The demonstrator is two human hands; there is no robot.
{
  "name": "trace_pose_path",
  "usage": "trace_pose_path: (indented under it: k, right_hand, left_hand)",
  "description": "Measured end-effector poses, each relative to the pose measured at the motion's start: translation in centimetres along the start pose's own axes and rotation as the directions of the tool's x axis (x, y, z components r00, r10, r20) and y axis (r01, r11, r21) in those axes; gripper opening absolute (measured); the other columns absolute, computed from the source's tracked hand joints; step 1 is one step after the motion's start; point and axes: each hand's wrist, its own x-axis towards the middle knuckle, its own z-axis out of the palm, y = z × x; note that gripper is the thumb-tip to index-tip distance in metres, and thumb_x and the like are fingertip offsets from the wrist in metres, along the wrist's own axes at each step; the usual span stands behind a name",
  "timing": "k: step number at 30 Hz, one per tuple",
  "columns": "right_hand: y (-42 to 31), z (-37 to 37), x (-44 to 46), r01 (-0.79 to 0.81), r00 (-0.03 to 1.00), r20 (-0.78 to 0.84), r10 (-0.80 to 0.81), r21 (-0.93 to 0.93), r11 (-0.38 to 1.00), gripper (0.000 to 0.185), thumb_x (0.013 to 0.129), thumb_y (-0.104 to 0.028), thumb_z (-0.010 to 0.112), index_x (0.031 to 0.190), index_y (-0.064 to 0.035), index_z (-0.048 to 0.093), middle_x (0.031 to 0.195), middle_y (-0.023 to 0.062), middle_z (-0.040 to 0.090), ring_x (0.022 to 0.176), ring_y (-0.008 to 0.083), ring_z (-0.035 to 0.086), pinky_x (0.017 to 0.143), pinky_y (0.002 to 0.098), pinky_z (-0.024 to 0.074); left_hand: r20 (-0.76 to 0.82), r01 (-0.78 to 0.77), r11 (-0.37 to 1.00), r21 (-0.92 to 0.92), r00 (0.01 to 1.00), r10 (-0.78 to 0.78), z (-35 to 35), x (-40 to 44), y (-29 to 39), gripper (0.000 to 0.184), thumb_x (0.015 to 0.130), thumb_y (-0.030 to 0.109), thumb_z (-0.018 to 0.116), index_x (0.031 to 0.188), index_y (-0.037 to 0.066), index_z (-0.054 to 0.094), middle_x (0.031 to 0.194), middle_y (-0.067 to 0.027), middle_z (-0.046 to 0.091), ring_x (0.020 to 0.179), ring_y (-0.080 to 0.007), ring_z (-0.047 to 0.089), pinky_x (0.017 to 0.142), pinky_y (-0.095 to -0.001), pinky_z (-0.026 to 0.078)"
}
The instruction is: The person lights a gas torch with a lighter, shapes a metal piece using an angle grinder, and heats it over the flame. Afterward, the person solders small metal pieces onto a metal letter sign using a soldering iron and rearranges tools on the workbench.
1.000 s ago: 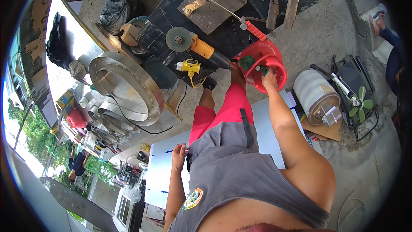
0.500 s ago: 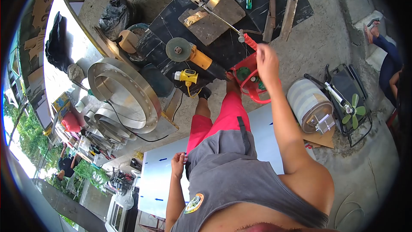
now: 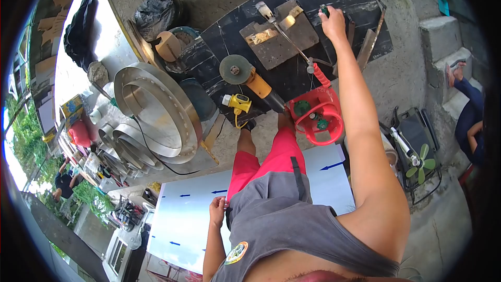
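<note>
Beyond the red tank (image 3: 317,98), the right hand (image 3: 334,24) has its grip pinched round the green lighter (image 3: 324,10), so grasping it looks done, the torch (image 3: 287,36) by the tank lies unheld, and whether the left hand (image 3: 217,211), this side of it, curls round anything I cannot tell

grey sleeveless top (image 3: 308,230) | round multicoloured badge (image 3: 236,253) | red shorts (image 3: 272,159) | narrow black strip (image 3: 296,166)
</note>
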Motion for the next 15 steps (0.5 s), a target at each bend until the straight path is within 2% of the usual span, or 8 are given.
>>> trace_pose_path:
  k: [1,3,5,7,8,11,13,15]
  right_hand:
    - [-0.4,-0.9,0.9,0.159,0.986,0.036,-0.163,0.082,0.984,0.032,0.095,-0.024,0.072,0.119,-0.0023,0.068,0.109,0.0210,0.069,0.106,0.0409,0.064,0.092,0.0487,0.0512]
    - [-2.8,-1.5,3.3,0.216,0.969,0.074,-0.234,0.198,0.956,0.027,0.098,-0.025,0.068,0.113,-0.0021,0.070,0.099,0.0154,0.069,0.095,0.0328,0.065,0.087,0.0455,0.0515]
    - [-5.9,-1.5,5.1,-0.114,0.918,0.374,-0.135,0.574,0.811,0.032,0.102,-0.034,0.064,0.109,-0.0037,0.072,0.092,0.0094,0.068,0.088,0.0237,0.063,0.083,0.0416,0.0513]
    - [-8.0,-0.5,6.5,0.016,0.879,0.408,-0.248,0.493,0.870,0.044,0.105,-0.046,0.056,0.107,-0.0055,0.072,0.090,0.0059,0.066,0.082,0.0177,0.058,0.080,0.0389,0.0504]
    - [-8.7,0.4,7.0,0.006,0.867,0.445,-0.222,0.438,0.899,0.059,0.102,-0.060,0.053,0.097,-0.0053,0.075,0.095,0.0100,0.070,0.085,0.0231,0.063,0.082,0.0417,0.0510]
    - [-10.4,2.1,8.1,-0.022,0.839,0.533,-0.106,0.228,0.973,0.069,0.095,-0.070,0.054,0.087,-0.0052,0.075,0.098,0.0141,0.073,0.091,0.0294,0.068,0.085,0.0440,0.0511]
    - [-10.8,3.6,8.6,0.001,0.833,0.545,-0.097,0.174,0.985,0.071,0.093,-0.072,0.051,0.082,-0.0061,0.075,0.099,0.0173,0.075,0.096,0.0352,0.070,0.087,0.0471,0.0510]
    - [-11.3,4.5,8.9,0.140,0.821,0.546,-0.171,0.097,0.985,0.064,0.097,-0.063,0.051,0.078,-0.0051,0.071,0.079,0.0145,0.069,0.077,0.0297,0.064,0.076,0.0431,0.0488]
  left_hand:
    - [-0.008,0.023,1.000,0.013,1.000,-0.023,0.3,-0.2,0.0,0.028,0.106,0.025,0.060,0.120,0.001,0.064,0.097,-0.0070,0.071,0.083,-0.0134,0.066,0.077,-0.0280,0.053]
    - [0.001,0.000,0.999,-0.048,1.000,0.000,0.7,0.2,-1.1,0.026,0.106,0.022,0.060,0.119,0.000,0.065,0.095,-0.0061,0.071,0.082,-0.0128,0.065,0.077,-0.0273,0.052]
    - [-0.004,0.007,0.998,-0.055,1.000,-0.007,1.0,0.5,-1.4,0.025,0.106,0.021,0.060,0.118,0.000,0.065,0.094,-0.0054,0.070,0.081,-0.0124,0.063,0.077,-0.0273,0.052]
    - [-0.011,-0.006,0.999,-0.044,1.000,0.005,1.4,0.4,-0.7,0.024,0.106,0.021,0.059,0.117,0.000,0.065,0.093,-0.0045,0.070,0.079,-0.0117,0.061,0.075,-0.0271,0.051]
    - [-0.012,0.021,0.998,-0.056,1.000,-0.022,1.5,0.4,-0.6,0.024,0.106,0.021,0.060,0.116,0.001,0.065,0.093,-0.0038,0.070,0.078,-0.0100,0.061,0.073,-0.0256,0.050]
    - [-0.010,0.067,0.996,-0.061,0.998,-0.068,1.7,-0.6,0.6,0.022,0.106,0.021,0.061,0.116,0.002,0.065,0.092,-0.0029,0.069,0.076,-0.0076,0.059,0.070,-0.0230,0.049]
    - [-0.029,0.070,0.995,-0.077,0.997,-0.073,1.7,-0.9,0.4,0.022,0.106,0.021,0.061,0.116,0.002,0.065,0.092,-0.0030,0.069,0.076,-0.0077,0.059,0.070,-0.0225,0.048]
    - [-0.030,0.064,0.994,-0.088,0.997,-0.067,1.6,-0.9,-0.5,0.022,0.106,0.021,0.060,0.116,0.001,0.064,0.092,-0.0032,0.069,0.076,-0.0078,0.059,0.070,-0.0226,0.049]
